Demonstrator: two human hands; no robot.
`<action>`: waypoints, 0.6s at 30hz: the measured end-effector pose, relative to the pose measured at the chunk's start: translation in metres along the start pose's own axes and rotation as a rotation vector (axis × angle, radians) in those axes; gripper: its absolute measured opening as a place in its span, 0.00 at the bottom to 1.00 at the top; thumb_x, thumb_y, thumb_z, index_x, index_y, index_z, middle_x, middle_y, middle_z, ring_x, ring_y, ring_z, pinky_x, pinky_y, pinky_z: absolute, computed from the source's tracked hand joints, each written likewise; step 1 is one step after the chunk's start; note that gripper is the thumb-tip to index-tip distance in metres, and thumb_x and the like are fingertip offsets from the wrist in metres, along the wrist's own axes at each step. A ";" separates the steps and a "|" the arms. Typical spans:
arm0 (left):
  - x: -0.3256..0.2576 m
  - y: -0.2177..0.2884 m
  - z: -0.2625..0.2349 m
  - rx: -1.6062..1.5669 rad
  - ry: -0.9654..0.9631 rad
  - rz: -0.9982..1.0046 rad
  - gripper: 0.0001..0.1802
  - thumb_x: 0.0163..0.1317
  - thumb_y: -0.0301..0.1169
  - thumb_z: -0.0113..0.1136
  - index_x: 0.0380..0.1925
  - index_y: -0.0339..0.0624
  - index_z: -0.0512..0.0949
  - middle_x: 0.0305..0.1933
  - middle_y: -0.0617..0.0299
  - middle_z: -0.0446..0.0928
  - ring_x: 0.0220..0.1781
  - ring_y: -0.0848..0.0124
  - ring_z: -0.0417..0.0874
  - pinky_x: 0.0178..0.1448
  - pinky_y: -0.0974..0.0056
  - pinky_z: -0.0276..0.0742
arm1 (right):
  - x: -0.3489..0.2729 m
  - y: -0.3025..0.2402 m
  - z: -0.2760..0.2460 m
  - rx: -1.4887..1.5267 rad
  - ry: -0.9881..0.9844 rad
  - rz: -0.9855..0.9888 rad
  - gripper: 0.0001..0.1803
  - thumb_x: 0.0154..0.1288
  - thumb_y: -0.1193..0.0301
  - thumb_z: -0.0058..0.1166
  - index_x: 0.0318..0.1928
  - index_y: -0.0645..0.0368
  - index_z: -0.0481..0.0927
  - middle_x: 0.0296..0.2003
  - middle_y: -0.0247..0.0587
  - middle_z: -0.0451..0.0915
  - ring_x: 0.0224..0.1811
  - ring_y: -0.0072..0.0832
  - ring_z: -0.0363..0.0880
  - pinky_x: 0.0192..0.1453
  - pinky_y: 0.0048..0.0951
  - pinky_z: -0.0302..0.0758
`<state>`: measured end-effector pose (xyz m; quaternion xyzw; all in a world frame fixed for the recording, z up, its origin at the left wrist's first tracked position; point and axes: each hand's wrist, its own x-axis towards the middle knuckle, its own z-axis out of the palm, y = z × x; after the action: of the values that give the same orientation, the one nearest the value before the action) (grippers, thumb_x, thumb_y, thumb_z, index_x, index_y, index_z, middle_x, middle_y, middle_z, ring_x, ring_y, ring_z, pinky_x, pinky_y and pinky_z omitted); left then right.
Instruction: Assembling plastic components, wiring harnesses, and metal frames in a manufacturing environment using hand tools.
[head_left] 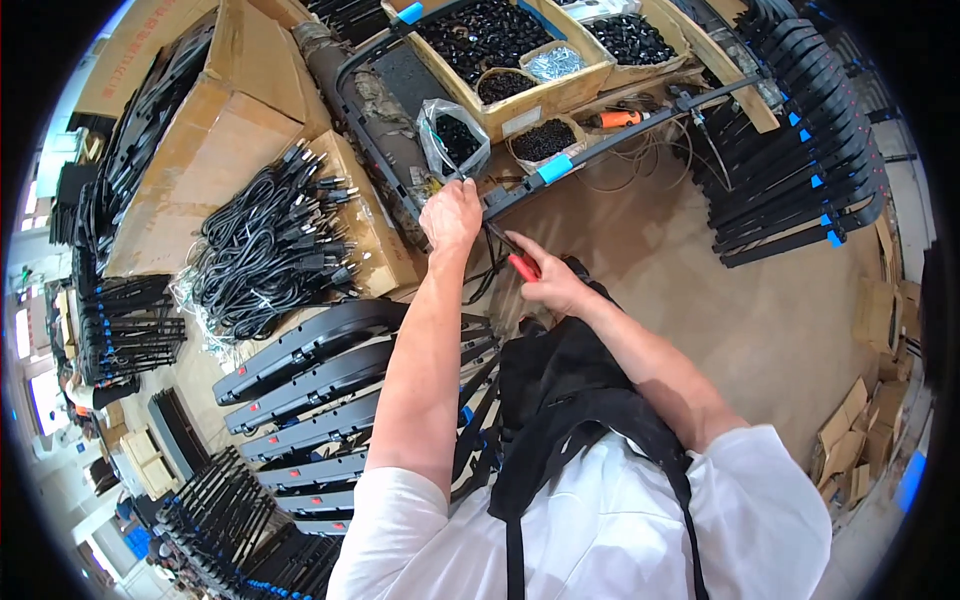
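My left hand [452,214] is closed at the near corner of a black tubular frame [640,128], its fingertips bunched by a plastic bag of small black parts [452,140]. What those fingers pinch is hidden. Just right of it and lower, my right hand [556,284] grips red-handled pliers [523,266], whose dark jaws point up toward the left hand. Black cable [486,275] hangs beneath the two hands. Blue tape [554,169] wraps the frame's bar close by.
Wooden trays of black parts [480,40] and an orange-handled tool [620,119] lie beyond the frame. Bundled black cables [280,245] fill a box at left. Black curved housings [320,350] stand below them. Racked black frames [800,130] are at right, cardboard pieces [850,440] lower right.
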<state>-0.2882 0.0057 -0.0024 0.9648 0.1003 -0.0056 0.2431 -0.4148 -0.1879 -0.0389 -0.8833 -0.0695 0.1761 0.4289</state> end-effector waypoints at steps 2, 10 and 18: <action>-0.009 -0.003 -0.001 0.006 -0.009 -0.018 0.25 0.77 0.50 0.53 0.36 0.40 0.87 0.40 0.39 0.88 0.47 0.39 0.89 0.54 0.38 0.82 | 0.005 0.018 0.004 1.137 -0.453 0.260 0.59 0.54 0.75 0.61 0.87 0.39 0.53 0.50 0.38 0.78 0.48 0.28 0.84 0.48 0.30 0.82; -0.004 -0.009 -0.002 0.017 -0.069 -0.116 0.26 0.76 0.52 0.53 0.38 0.41 0.87 0.43 0.40 0.88 0.49 0.40 0.88 0.56 0.41 0.81 | 0.017 -0.052 -0.055 -0.234 -0.364 0.200 0.44 0.69 0.72 0.50 0.84 0.62 0.52 0.63 0.63 0.82 0.63 0.52 0.83 0.64 0.46 0.80; 0.008 0.002 0.000 0.012 -0.032 -0.114 0.25 0.77 0.52 0.54 0.36 0.43 0.87 0.40 0.42 0.88 0.46 0.41 0.90 0.54 0.40 0.83 | 0.063 0.012 -0.074 0.062 -0.492 0.555 0.29 0.68 0.60 0.54 0.63 0.66 0.77 0.57 0.70 0.83 0.65 0.58 0.81 0.68 0.50 0.76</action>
<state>-0.2797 0.0058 -0.0018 0.9587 0.1510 -0.0355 0.2383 -0.3287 -0.2323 -0.0215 -0.7863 0.0771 0.4949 0.3617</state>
